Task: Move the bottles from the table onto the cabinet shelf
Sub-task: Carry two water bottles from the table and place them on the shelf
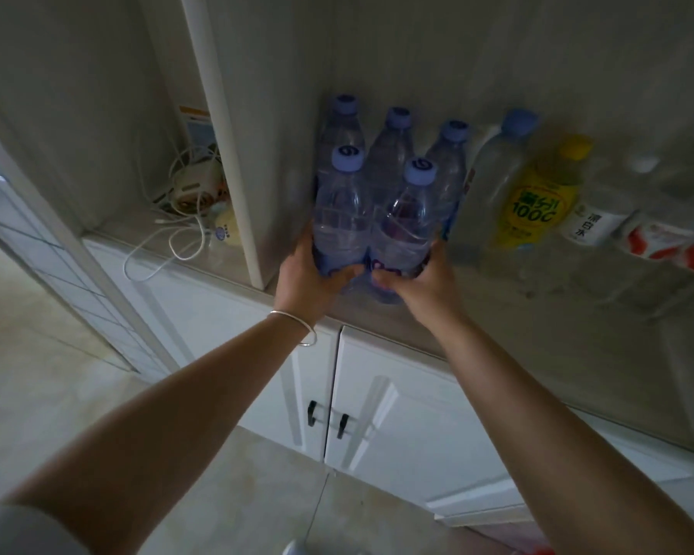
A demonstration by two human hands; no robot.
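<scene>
Blue-capped water bottles (371, 202) (five, packed) gripped by both curled hands, yellow bottle (537, 202) crowding right.

We note clear bottles (371, 218) with pale lilac-blue caps (347, 158) and blue-purple labels. One bottle (537, 202) is yellow with a yellow cap and red-ringed lettering. Cabinet doors (397, 414) are white with black handles (312, 412). The cable (165, 250) is white; the bracelet (297, 326) silver.
</scene>
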